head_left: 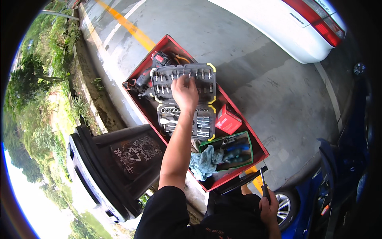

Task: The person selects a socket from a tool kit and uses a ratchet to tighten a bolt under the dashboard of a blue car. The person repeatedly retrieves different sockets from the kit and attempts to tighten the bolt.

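Note:
My left hand reaches over the lid half of an unfolded black tool case with yellow corners. Its fingers are bent together at the upper row of small screwdriver bits; whatever lies between the fingertips is hidden. The lower half of the case carries sockets and a ratchet, partly covered by my left forearm. Down at the right, my right hand is wrapped around the dark handle of a screwdriver, its metal shaft pointing up and away from me.
The case rests in a red cart tray with a power tool, a red box, a green-edged bin and a teal rag. A black waste bin stands left; a white car and blue car are right.

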